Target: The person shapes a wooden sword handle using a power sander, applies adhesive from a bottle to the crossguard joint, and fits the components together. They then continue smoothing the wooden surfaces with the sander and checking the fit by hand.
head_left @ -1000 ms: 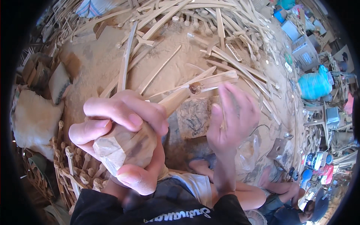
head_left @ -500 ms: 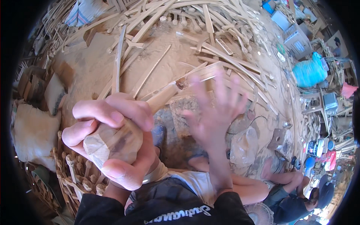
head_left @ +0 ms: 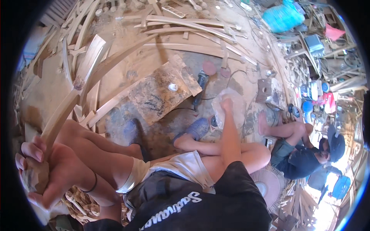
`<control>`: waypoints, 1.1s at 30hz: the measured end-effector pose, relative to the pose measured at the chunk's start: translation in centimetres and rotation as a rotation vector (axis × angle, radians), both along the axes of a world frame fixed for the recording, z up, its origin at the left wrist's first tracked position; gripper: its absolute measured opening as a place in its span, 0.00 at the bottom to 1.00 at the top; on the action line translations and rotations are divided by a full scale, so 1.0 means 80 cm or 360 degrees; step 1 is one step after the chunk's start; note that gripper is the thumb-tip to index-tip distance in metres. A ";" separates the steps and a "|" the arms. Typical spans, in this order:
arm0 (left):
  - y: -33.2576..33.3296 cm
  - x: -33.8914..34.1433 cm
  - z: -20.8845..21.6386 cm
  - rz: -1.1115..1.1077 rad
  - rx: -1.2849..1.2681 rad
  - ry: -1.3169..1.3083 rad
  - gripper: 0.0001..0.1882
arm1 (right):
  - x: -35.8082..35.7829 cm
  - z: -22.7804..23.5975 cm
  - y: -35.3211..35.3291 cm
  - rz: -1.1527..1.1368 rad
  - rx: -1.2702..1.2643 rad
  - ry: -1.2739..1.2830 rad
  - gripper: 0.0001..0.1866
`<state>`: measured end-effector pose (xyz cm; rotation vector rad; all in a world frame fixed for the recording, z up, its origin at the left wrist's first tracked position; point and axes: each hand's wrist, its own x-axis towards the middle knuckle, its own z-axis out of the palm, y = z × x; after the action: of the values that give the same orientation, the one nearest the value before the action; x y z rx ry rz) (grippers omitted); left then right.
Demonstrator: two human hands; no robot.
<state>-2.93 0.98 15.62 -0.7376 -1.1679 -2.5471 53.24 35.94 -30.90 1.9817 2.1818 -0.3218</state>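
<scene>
Two bare hands work well apart above a dusty ground (head_left: 125,29). The left hand (head_left: 63,169) closes around the knobbed end of a long wooden piece (head_left: 58,117), which we find raised off the ground at the lower left, its shaft slanting up and to the right. The right hand (head_left: 226,104) is at a clear plastic bag (head_left: 239,106); we cannot tell whether its fingers are spread or closed on the film.

As to progress, we judge the piece cut to its main outline: shaft and knob are distinct, while the knob's flat facets and the bare, uncoated surface suggest incomplete finishing. No tool meets the wood, and we cannot determine how much shaping remains.

As to materials, we note pale timber with a smooth-looking shaft and a rough, dark-brown patch where it meets lighter, flat-faced wood; whether the curved length beside this patch belongs to it we cannot tell. A broad, worn block (head_left: 154,92) on the ground bears black stains, with a small white object (head_left: 173,87) near its right edge. Just beyond its right corner lies an angle grinder (head_left: 202,79), dark-bodied with a reddish disc. Past the block's far edge we see slender timber lengths (head_left: 189,21), some bowed. The bag is thin, crumpled and translucent.
</scene>
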 end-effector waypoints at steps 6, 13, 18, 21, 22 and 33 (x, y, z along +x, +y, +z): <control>0.008 0.001 0.009 -0.0130 0.0087 -0.0058 0.29 | 0.029 -0.018 -0.017 -0.0045 0.0338 -0.0768 0.27; 0.051 0.027 0.032 0.0167 0.0177 0.0042 0.30 | 0.055 -0.031 -0.019 0.0405 0.0088 -0.0945 0.23; 0.040 0.024 0.033 -0.0074 0.0242 0.0227 0.30 | 0.070 -0.046 -0.006 0.0373 0.0165 -0.0498 0.19; 0.043 0.025 0.034 0.0008 0.0201 0.0159 0.29 | 0.071 -0.033 -0.007 0.0106 0.0244 -0.0245 0.17; 0.049 0.028 0.033 0.0011 0.0204 0.0158 0.29 | 0.067 -0.023 -0.021 0.0018 0.0321 -0.0178 0.17; 0.052 0.036 0.026 0.0063 0.0288 0.0218 0.26 | -0.251 0.324 -0.063 -0.0240 0.0899 0.1408 0.16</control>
<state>-0.07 5.14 17.72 -0.8206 -0.8867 -2.4846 33.15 30.92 -4.99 2.6740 2.8753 -0.8091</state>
